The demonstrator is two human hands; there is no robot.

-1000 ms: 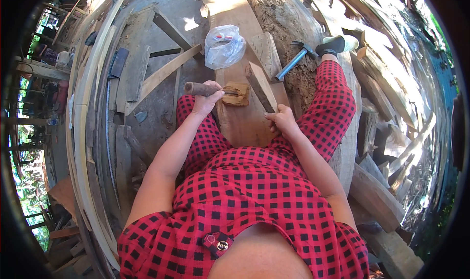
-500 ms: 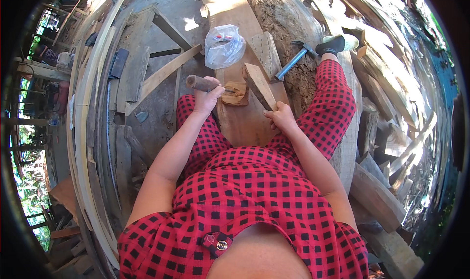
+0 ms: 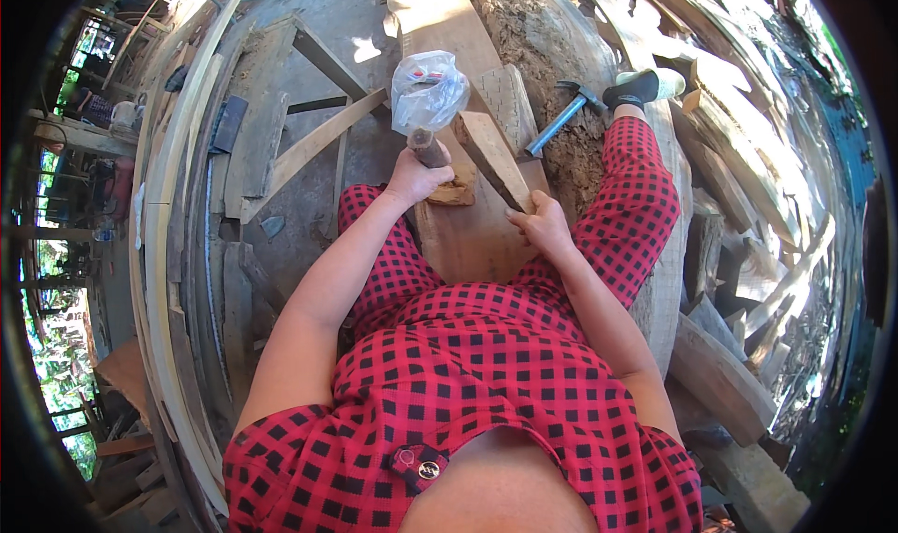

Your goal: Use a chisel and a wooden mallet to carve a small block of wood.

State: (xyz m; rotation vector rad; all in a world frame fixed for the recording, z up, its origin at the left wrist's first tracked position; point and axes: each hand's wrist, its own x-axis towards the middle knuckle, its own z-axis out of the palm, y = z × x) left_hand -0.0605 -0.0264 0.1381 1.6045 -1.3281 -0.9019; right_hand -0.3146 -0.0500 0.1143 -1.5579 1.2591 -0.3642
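Note:
My left hand (image 3: 417, 178) is closed around the wooden handle of a chisel (image 3: 427, 150). Its blade is hidden behind my fingers. Just beyond that hand, a small yellowish wood block (image 3: 455, 190) lies on a wide plank (image 3: 468, 245) between my legs, its left part covered by the fist. Gripped at its near end by my right hand (image 3: 543, 224) is a flat wooden bat (image 3: 494, 156), which slants away to the upper left, its far end close to a clear plastic bag (image 3: 430, 92).
A claw hammer (image 3: 564, 122) with a blue handle lies right of the plank, beside my shoe (image 3: 638, 88). Split timber (image 3: 720, 369) is heaped along the right. Long wood strips (image 3: 157, 206) and a wooden frame (image 3: 313, 150) occupy the left.
My left hand has shifted right, and the chisel handle has swung from pointing left to pointing away from me, over the block. The bat's far end has moved slightly left and away.

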